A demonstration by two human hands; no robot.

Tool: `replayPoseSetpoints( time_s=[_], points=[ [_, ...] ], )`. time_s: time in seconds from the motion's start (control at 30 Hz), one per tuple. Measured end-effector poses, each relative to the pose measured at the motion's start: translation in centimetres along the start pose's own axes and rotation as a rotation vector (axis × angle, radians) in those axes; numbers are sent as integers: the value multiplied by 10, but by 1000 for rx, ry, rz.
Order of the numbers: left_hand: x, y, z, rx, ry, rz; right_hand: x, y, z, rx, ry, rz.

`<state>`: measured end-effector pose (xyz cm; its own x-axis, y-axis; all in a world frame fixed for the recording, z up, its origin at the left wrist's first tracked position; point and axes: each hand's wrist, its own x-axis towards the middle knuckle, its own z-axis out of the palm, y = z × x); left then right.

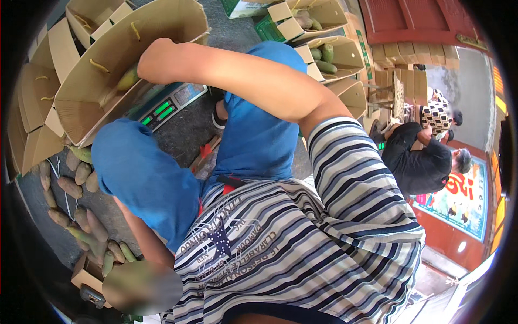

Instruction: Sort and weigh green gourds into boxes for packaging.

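Note:
My right arm reaches across to the left, with my right hand over the near side of a large open cardboard box. A long yellow-green fruit shows inside the box, right beside that hand. My fingers are turned down and hidden, so their hold on the fruit cannot be made out. The box stands at a digital scale with green lit displays. Of my left arm only a stretch of forearm shows beside my left knee. The knee hides my left hand.
Several long brown and green fruits lie on the dark floor at left. Open cartons crowd the far left. More cartons with green fruits stand at back right. Two people, one in black, sit farther right by stacked boxes.

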<state>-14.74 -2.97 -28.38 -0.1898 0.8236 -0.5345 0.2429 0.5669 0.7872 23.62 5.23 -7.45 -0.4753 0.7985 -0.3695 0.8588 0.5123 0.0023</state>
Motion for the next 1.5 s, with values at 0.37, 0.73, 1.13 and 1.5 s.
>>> replayPoseSetpoints(
  time_s=[0.37, 0.73, 1.13, 1.5],
  points=[
    [-73, 173, -15, -9, 362, 517, 8, 0, 2, 84, 19, -16],
    [-33, 287, 60, 851, -419, 1061, 16, -7, -9, 138, -12, -77],
    [9, 219, -19, 9, 212, 894, -9, 9, 11, 16, 86, -94],
    [75, 15, -38, 511, 405, 225, -20, 1, -5, 9, 5, -41]
  ],
)
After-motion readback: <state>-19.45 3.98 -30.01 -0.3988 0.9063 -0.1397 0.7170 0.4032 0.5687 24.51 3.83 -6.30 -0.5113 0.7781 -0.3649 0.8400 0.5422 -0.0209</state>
